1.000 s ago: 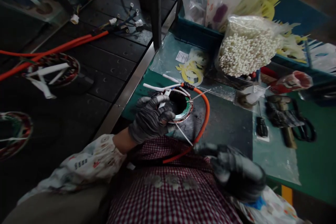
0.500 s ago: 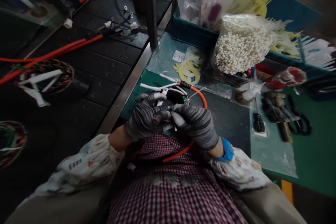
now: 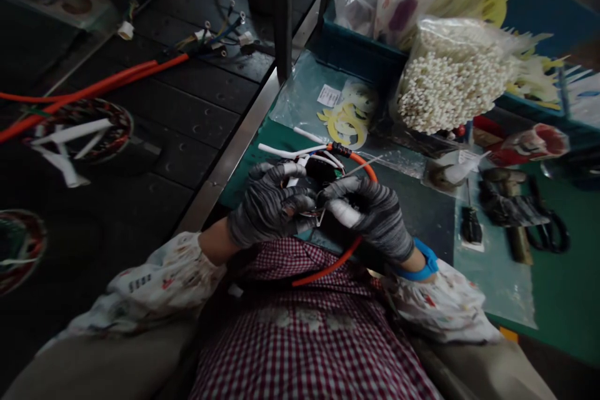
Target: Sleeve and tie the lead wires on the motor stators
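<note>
In front of my lap, a round wound coil part (image 3: 323,167), apparently a motor stator, lies between my gloved hands, largely hidden by them. White sleeving (image 3: 284,152) and an orange cable (image 3: 367,166) come off its far side; the cable loops round to the right. My left hand (image 3: 276,203) is curled at the near left side, fingers closed. My right hand (image 3: 368,209) bends its thumb and forefinger together at the near right side. Between the fingertips a thin white strip (image 3: 320,219) sticks out; which hand grips it is hidden.
On the right stand a bag of white-tipped strands (image 3: 452,78), yellow rings (image 3: 345,122), a screwdriver (image 3: 471,225), a hammer (image 3: 514,215) and black-handled scissors (image 3: 555,228). A metal post (image 3: 282,19) rises ahead. Another wound part (image 3: 117,131) sits on the left rollers.
My right hand has drawn slightly right, its thumb and fingertips now a little apart from my left hand's. The surroundings have shifted rightward in view.
</note>
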A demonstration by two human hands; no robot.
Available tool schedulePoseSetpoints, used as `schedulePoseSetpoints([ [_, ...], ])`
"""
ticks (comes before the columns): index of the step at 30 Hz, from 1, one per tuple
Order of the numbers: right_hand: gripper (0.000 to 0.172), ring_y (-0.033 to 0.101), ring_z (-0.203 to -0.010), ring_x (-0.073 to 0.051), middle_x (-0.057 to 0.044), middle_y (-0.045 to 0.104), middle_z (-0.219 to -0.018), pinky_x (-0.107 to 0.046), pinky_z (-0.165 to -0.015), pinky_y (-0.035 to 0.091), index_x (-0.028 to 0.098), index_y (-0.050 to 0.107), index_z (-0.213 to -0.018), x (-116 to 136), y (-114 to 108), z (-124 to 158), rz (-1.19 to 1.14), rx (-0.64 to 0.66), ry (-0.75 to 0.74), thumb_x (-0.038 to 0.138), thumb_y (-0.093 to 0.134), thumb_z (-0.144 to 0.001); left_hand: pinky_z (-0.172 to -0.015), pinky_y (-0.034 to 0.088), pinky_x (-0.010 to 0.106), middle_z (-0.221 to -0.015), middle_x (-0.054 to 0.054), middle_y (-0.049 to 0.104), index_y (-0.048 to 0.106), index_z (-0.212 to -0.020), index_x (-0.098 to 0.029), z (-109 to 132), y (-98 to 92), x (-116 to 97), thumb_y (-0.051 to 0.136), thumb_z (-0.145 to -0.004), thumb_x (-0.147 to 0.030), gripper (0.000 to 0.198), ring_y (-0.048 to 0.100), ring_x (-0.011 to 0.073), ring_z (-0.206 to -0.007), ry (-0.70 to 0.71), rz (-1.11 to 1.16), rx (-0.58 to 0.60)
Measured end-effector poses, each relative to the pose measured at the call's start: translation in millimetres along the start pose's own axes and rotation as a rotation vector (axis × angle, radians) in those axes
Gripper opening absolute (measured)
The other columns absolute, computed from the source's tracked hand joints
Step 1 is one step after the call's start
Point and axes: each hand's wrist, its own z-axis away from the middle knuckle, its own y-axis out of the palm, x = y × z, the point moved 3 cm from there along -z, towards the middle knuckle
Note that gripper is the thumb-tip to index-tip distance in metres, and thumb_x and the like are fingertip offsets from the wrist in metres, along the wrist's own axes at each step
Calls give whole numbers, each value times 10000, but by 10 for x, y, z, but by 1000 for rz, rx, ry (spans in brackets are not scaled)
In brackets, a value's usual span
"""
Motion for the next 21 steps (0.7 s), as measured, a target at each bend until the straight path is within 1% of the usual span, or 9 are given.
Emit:
schedulePoseSetpoints([
  [2, 96, 811, -770, -189, -10, 879, -904, -305, -707, 676, 250, 865, -992, 4, 11, 4, 11, 0, -24, 188, 824, -930, -1163, 520, 509, -1359, 71, 797, 842, -1005, -293, 13, 16, 8, 778, -988, -591, 305, 731, 332, -1303, -12, -11, 31],
  [4, 88, 827, -813, -193, -21, 884, -943, -310, -747, 682, 251, 857, -1002, 4, 14, 19, -9, 24, -75, 193, 807, -960, -1194, 498, 529, -1328, 85, 800, 846, -1010, -281, 23, 28, 22, 806, -962, -619, 343, 722, 351, -1321, -52, -23, 77],
  [6, 58, 834, -834, -200, -36, 883, -967, -328, -787, 689, 255, 856, -1008, -33, 38, 65, -17, 120, -128, 240, 804, -986, -1201, 491, 539, -1329, 93, 794, 845, -1017, -281, 22, 27, 25, 796, -969, -623, 348, 720, 353, -1322, -70, -12, 98],
  [9, 115, 826, -812, -209, -35, 873, -966, -347, -785, 688, 271, 848, -1067, -195, 111, 201, 18, 255, -90, 367, 832, -1004, -1176, 516, 529, -1404, 100, 767, 837, -1028, -283, 3, -6, 0, 739, -1005, -552, 287, 728, 346, -1311, -28, 43, 49],
  [11, 200, 824, -798, -204, -11, 869, -965, -340, -746, 688, 296, 812, -1148, -314, 138, 295, -24, 197, -21, 442, 839, -1015, -1174, 530, 521, -1420, 96, 762, 832, -1010, -278, -12, -34, -10, 732, -994, -523, 265, 727, 345, -1313, -29, 65, 11],
  [13, 230, 819, -780, -194, 9, 860, -955, -327, -709, 683, 314, 783, -1183, -363, 153, 351, -82, 120, -22, 478, 827, -1028, -1186, 530, 523, -1400, 87, 773, 829, -971, -273, -22, -49, -7, 745, -974, -515, 255, 722, 341, -1318, -68, 66, 25],
  [15, 199, 834, -837, -204, -10, 866, -992, -347, -765, 695, 310, 794, -1181, -317, 187, 355, -78, 184, -126, 464, 789, -1056, -1198, 524, 527, -1379, 80, 786, 822, -943, -262, -26, -52, -4, 757, -963, -503, 250, 717, 335, -1319, -93, 65, 81],
  [18, 187, 851, -1008, -234, -60, 880, -1107, -400, -950, 695, 293, 828, -1209, -199, 226, 315, 21, 346, -289, 398, 719, -1101, -1196, 521, 527, -1396, 86, 779, 818, -951, -248, -22, -53, -10, 750, -971, -501, 263, 717, 341, -1316, -76, 83, 105],
  [21, 150, 818, -847, -210, -19, 854, -952, -365, -859, 694, 309, 826, -1178, -219, 164, 271, 82, 250, -204, 388, 728, -1097, -1182, 521, 538, -1430, 103, 757, 826, -965, -268, -10, -43, -5, 727, -984, -532, 283, 718, 358, -1321, -73, 93, 52],
])
